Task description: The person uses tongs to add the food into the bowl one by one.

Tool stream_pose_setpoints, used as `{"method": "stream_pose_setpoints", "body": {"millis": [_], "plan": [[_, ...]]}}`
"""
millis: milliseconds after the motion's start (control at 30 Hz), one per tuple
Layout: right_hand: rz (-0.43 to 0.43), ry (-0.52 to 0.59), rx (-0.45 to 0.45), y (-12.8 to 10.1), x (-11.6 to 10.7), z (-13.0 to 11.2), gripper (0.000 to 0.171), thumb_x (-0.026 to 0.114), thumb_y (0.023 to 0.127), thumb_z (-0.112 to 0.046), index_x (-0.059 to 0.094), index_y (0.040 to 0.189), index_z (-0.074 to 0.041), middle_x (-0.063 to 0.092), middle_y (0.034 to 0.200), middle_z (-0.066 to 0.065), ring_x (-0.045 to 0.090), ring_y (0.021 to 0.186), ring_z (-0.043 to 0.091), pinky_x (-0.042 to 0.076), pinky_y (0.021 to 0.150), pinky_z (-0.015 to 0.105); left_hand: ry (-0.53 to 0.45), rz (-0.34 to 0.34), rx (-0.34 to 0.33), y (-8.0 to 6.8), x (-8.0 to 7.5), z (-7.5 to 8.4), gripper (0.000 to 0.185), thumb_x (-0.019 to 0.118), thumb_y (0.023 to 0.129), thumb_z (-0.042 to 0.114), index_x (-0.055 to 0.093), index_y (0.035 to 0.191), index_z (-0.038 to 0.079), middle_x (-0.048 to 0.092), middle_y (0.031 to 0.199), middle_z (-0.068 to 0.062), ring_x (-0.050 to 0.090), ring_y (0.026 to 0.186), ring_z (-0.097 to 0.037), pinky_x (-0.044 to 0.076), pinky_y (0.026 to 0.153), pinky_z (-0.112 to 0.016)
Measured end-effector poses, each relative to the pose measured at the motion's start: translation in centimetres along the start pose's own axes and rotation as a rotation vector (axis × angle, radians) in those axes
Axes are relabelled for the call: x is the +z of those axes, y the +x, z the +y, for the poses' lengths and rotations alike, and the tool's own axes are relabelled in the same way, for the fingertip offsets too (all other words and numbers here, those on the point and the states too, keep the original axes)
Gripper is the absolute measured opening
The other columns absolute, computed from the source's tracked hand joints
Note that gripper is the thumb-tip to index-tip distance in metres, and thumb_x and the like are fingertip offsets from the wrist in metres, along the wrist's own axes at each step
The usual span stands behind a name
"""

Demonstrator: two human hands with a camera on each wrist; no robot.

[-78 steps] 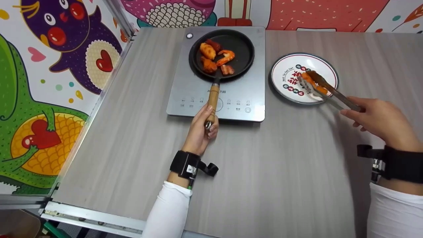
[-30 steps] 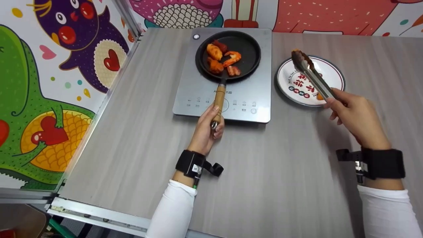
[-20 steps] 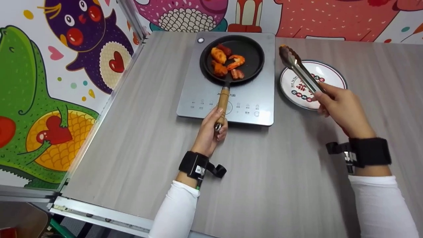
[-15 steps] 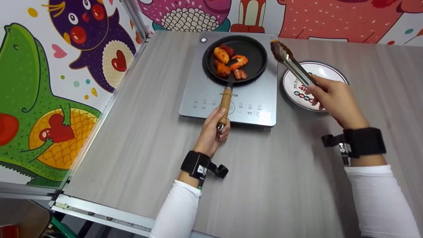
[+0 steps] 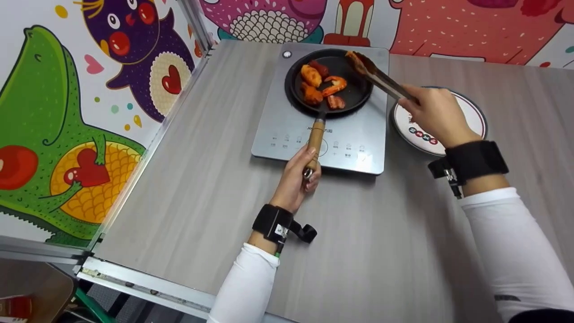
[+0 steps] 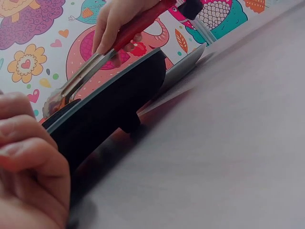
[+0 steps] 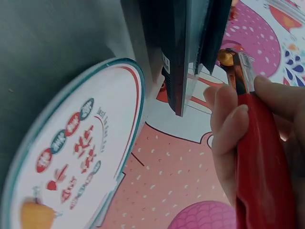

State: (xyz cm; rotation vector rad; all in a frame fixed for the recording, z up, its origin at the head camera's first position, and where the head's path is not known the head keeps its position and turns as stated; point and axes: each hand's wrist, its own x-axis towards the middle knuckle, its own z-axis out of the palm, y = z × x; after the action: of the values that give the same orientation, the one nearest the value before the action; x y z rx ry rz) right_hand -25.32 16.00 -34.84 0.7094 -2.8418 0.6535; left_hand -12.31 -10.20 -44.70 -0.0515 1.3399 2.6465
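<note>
1. Two hands are working at this stove setup. On the left, the left hand [image 5: 296, 177] is gripping the end of the wooden handle [image 5: 315, 139], fingers curled right around it.
2. That handle is leading up to the black frying pan [image 5: 358, 89], which is sitting on the grey induction cooktop [image 5: 287, 130]. Four or so bits of food [image 5: 323, 83] are lying in the pan's left half, a shrimp among them.
3. Moving right, the tongs [image 5: 374, 76] are reaching over the pan's right rim, tips close together; can't tell if they're pinching anything.
4. The right hand [image 5: 432, 114] is squeezing the tongs' red grip.
5. Under that hand, the patterned plate [image 5: 475, 117] is resting on the table [image 5: 381, 233], just beside the cooktop, with an orange piece [image 7: 35, 214] lying on it.
</note>
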Motion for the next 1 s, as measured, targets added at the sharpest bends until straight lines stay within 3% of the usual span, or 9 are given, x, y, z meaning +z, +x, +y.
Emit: {"method": "stream_pose_setpoints", "body": {"millis": [267,500,733,867,1000], "plan": [[0.035,-0.096,-0.048,1.7,0.2,-0.7,0.026,0.053,0.090,-0.018,0.059,0.114,-0.011,0.063,0.084,0.018,0.055,0.074,0.041,0.039,0.062,0.054,-0.006,-0.003,0.000,-0.1,0.1,-0.1,0.052,0.057,0.086,0.035,0.040,0.130,0.013,0.040,0.057,0.002,0.033,0.041,-0.005,0.026,0.035,-0.017],[0.062,-0.100,-0.085,2.4,0.7,-0.9,0.024,0.056,0.089,-0.018,0.061,0.111,-0.012,0.064,0.083,0.017,0.056,0.072,0.042,0.040,0.060,0.053,0.007,-0.008,-0.002,0.0,0.2,-0.2,0.053,0.057,0.085,0.036,0.040,0.131,0.015,0.041,0.056,0.002,0.033,0.041,-0.006,0.026,0.035,-0.018],[0.016,-0.131,-0.076,3.3,0.3,-1.5,0.033,0.055,0.089,-0.016,0.057,0.121,-0.014,0.064,0.085,0.019,0.055,0.071,0.044,0.039,0.059,0.055,0.015,-0.003,0.000,0.0,0.1,-0.1,0.053,0.057,0.085,0.037,0.040,0.131,0.017,0.041,0.056,0.002,0.033,0.041,-0.006,0.026,0.035,-0.018],[-0.012,-0.124,-0.085,3.6,0.1,-1.7,0.033,0.057,0.088,-0.017,0.057,0.121,-0.012,0.065,0.088,0.016,0.056,0.075,0.044,0.040,0.061,0.056,0.015,0.007,-0.006,0.0,0.0,-0.1,0.053,0.058,0.085,0.037,0.041,0.131,0.018,0.041,0.057,0.002,0.033,0.041,-0.006,0.026,0.036,-0.018],[-0.060,-0.092,-0.072,3.9,0.2,-1.7,0.027,0.056,0.089,-0.024,0.057,0.111,-0.008,0.064,0.088,0.015,0.055,0.078,0.041,0.040,0.066,0.054,0.019,0.021,0.000,0.1,-0.1,-0.1,0.053,0.058,0.085,0.036,0.041,0.131,0.016,0.041,0.057,0.002,0.034,0.042,-0.006,0.026,0.036,-0.017]]}}
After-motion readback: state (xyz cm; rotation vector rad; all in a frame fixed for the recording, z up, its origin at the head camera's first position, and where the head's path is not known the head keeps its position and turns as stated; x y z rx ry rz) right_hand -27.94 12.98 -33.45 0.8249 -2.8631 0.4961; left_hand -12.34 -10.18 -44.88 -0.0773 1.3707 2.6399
